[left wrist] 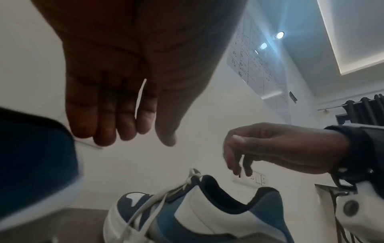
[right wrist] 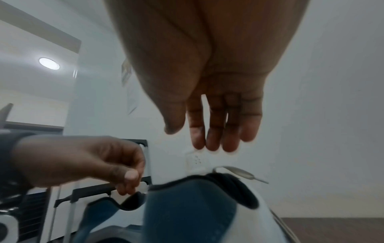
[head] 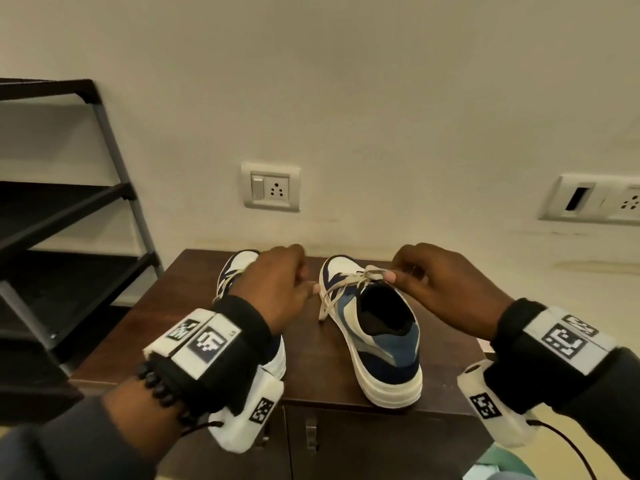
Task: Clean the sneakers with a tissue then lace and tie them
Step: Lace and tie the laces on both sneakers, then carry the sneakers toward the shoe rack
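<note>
The right hand [head: 446, 292] is pinching the cream lace [head: 349, 282] at the tongue of the right sneaker [head: 374, 334], which is standing mid-cabinet [head: 145, 327], heel toward the front edge. The left hand [head: 277, 289] is curling its fingers, seemingly gripping the lace's other end, though blur is hiding it. The 2nd sneaker [head: 239, 268] is sitting beneath that wrist, toward the cabinet's left edge.

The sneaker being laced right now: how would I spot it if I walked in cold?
Find the dark wooden cabinet below the wall socket. Two sneakers stand on it; it is the right sneaker, heel toward you. Unlike its half-hidden twin, both hands work at its cream laces.
</note>
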{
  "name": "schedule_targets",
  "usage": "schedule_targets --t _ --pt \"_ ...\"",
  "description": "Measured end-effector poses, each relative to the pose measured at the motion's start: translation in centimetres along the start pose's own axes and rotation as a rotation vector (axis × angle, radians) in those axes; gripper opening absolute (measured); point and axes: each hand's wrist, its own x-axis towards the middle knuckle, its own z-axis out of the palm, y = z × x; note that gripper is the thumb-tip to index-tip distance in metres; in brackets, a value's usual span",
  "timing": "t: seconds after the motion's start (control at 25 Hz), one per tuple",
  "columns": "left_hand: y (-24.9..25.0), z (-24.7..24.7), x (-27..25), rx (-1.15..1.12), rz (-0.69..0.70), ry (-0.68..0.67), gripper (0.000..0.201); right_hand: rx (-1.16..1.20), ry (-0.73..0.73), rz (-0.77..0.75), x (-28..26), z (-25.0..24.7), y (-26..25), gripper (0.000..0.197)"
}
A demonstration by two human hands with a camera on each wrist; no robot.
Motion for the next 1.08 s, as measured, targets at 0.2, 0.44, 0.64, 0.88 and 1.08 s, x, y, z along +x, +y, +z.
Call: schedule_targets --t 0.2,0.44,0.64,0.88,1.08 --pt "-3.0 -2.0 -3.4 0.224 -0.011 -0.201 0.035 -0.180 -0.318 -0.071 -1.6 -0.9 -4.3 0.064" --pt "-4.1 -1.1 -1.3 0.519 0.051 -0.484 0.051 -0.498 -0.701 -0.032 1.0 2.9 -4.0 0.065" --pt "-4.3 -1.0 1.2 0.469 0.026 -0.632 0.061 -0.392 -0.838 0.158 3.2 3.2 -4.2 0.061" --pt "-4.3 -2.8 0.8 0.371 -0.119 -0.762 0.044 -0.395 -0.754 0.328 2.8 2.4 -6.1 0.055" --pt "-2.4 -3.6 -0.3 0.334 -0.236 -0.764 0.034 -0.383 -0.714 0.429 1.4 2.4 -7.5 0.049"
